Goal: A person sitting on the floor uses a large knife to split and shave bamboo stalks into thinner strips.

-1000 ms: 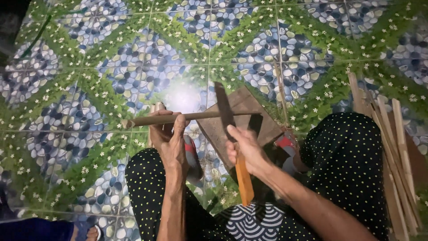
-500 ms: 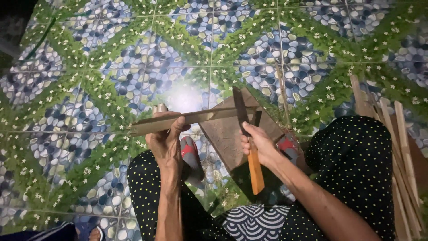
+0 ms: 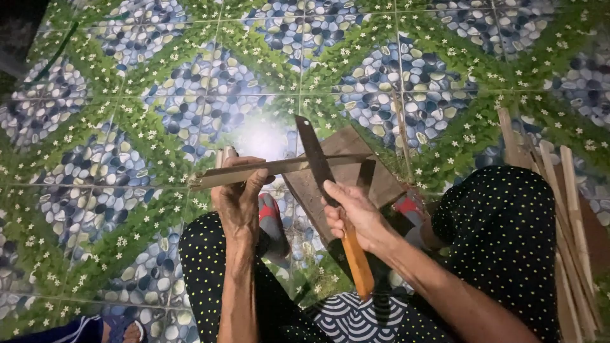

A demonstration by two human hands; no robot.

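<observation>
Since half a second ago, the knife [image 3: 330,203] has tilted so its blade points up and to the left, crossing over the strip. Nearest the camera are the person's knees in dark fabric with pale dots [image 3: 502,235], seated low over a floor [image 3: 127,114] of tiles printed with blue pebbles and green leafy bands, lit by a bright glare spot. The right hand [image 3: 356,213] has its fingers wrapped tight around the knife's orange wooden handle. The left hand [image 3: 238,194] pinches a long, thin, pale bamboo strip [image 3: 279,166], thumb on top, fingers curled beneath. It lies nearly level, its right end over a brown wooden board [image 3: 381,184] on the floor. More bamboo strips [image 3: 572,216] are stacked at the right.
</observation>
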